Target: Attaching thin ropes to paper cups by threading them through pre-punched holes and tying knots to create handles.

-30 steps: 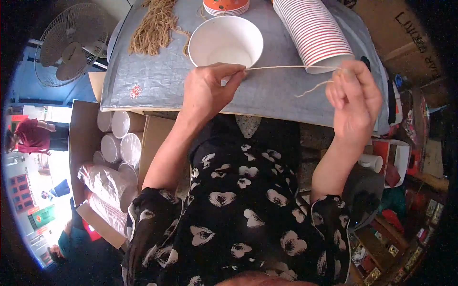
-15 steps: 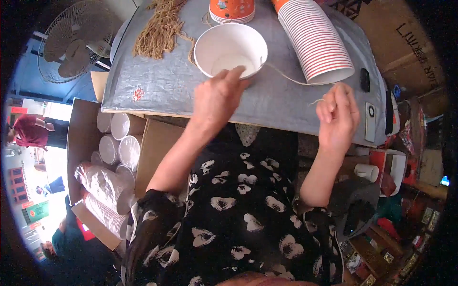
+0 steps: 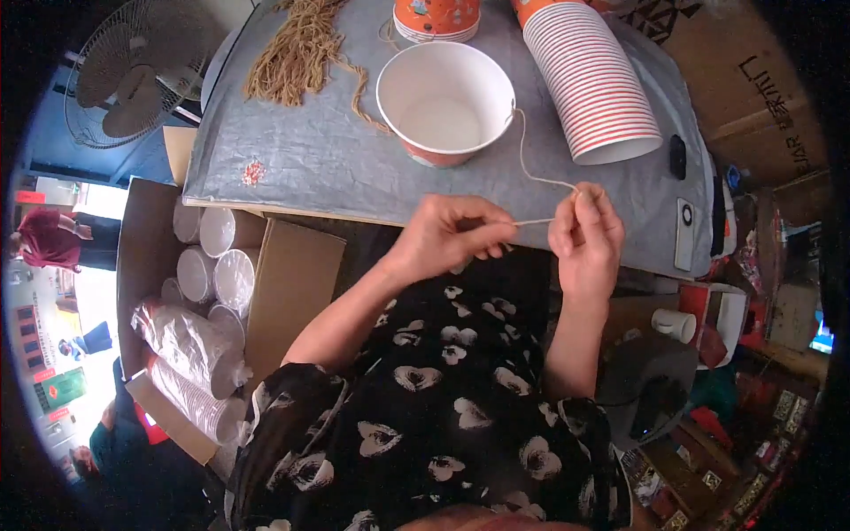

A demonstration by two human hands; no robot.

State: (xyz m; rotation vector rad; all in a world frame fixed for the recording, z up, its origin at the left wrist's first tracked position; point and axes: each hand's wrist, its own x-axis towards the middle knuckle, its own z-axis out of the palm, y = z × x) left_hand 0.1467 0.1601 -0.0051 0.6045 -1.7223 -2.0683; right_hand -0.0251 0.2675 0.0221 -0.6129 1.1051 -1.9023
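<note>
A thin beige cord (image 3: 524, 149) runs from the right rim of a white-lined paper bucket (image 3: 446, 108) down to my hands. My right hand (image 3: 588, 232) pinches the cord. My left hand (image 3: 460, 232) grips its end part, and a short length stretches between the two hands just in front of the table edge. The bucket stands upright with its mouth up; another stretch of cord (image 3: 361, 99) leads from its left side toward a bundle of tan cords (image 3: 299, 55). Nothing else is in either hand.
A long stack of nested paper buckets (image 3: 598, 84) lies at the right of the grey-covered table (image 3: 301, 168). An orange bucket (image 3: 436, 18) stands upside down behind. Left of me, a cardboard box (image 3: 292, 274) holds wrapped buckets. A black object (image 3: 677, 152) and a white device (image 3: 684, 232) lie at the right edge.
My left hand has come out of the bucket, moved toward me and taken hold of the cord. My right hand has moved left and nearer; the bucket has shifted slightly right.
</note>
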